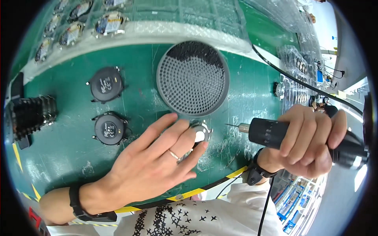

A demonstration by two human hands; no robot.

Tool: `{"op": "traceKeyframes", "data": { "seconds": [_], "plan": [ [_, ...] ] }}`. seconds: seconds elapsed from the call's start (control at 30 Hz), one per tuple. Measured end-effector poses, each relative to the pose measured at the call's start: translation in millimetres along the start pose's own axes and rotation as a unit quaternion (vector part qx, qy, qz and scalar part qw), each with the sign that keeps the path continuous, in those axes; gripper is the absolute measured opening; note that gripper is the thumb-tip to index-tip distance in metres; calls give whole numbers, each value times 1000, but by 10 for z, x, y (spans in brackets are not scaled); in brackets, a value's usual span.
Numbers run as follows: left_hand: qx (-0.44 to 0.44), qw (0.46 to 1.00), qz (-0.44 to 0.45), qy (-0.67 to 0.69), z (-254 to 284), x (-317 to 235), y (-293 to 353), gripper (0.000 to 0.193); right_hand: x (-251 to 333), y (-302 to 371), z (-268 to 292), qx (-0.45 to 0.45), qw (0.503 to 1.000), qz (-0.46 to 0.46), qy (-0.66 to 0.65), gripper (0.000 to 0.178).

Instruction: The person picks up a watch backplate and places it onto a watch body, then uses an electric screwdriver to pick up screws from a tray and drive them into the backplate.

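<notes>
My left hand (153, 157) reaches across the green mat, its fingers curled around a small round watch case (202, 134). The fingers cover much of the case; a pale disc-like patch and a metal edge show. In my right hand (305, 141) is a black electric screwdriver (267, 132), gripped around its body. Its thin bit points left toward the watch case, with a gap between them. Just beyond my left fingers stands a round grey dish (226, 84) with a dimpled floor; many tiny dark screws are heaped at its far side.
Two black watch backs, one farther (105, 84) and one nearer (109, 129), lie left of the dish. A row of dark stacked parts (33, 116) sits at far left. Clear plastic trays (185, 29) with watch parts line the back. A black cable (299, 82) crosses at right.
</notes>
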State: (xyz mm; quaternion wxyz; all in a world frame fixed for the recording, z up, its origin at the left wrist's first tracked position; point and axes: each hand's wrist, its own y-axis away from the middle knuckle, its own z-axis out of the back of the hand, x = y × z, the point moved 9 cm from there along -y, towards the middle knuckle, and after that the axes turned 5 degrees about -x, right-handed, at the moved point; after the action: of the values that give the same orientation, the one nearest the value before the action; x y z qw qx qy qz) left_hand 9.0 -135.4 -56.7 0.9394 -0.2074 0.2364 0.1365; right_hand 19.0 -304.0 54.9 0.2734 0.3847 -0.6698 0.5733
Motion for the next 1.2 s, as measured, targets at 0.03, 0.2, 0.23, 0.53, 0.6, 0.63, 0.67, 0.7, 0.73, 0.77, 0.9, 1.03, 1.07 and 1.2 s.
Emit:
{"op": "traceKeyframes", "data": {
  "seconds": [0.03,0.2,0.23,0.53,0.6,0.63,0.67,0.7,0.73,0.77,0.9,1.03,1.07,1.2],
  "plan": [
    [14,1000,-10,10,10,-48,14,70,82,-15,92,-31,999,6,-5,20],
    [8,998,-49,25,17,-134,-25,67,55,1,406,-136,990,18,-16,15],
    [6,998,-53,17,-2,-118,-45,67,51,-2,412,-133,991,26,-17,15],
    [16,999,-46,-25,59,-117,1,58,-55,57,266,-107,994,12,7,23],
    [61,996,-45,-39,-63,-99,63,58,-78,62,188,-84,996,12,9,23],
    [60,997,-42,-38,-84,-90,67,58,-86,65,179,-83,996,10,9,23],
    [39,996,-61,-46,-67,-109,62,55,-90,65,175,-87,996,10,7,23],
    [18,995,-79,-53,-55,-129,51,53,-93,64,174,-91,996,10,6,23],
    [-4,993,-97,-61,-49,-151,41,50,-96,62,172,-94,995,10,5,23],
    [-6,994,-96,-57,-126,-144,-8,50,-103,67,172,-93,996,7,8,23],
    [-68,990,-111,-52,-211,-269,-166,43,-77,61,176,-115,993,16,-17,24],
    [-88,989,-115,-39,-96,-260,-121,40,-61,76,171,-125,991,40,27,18],
    [-70,991,-104,-40,-80,-260,-87,41,-79,91,176,-122,992,36,24,20],
    [-50,995,-76,-38,-67,-214,-9,41,-147,98,133,-116,993,25,17,25]
  ]
}}
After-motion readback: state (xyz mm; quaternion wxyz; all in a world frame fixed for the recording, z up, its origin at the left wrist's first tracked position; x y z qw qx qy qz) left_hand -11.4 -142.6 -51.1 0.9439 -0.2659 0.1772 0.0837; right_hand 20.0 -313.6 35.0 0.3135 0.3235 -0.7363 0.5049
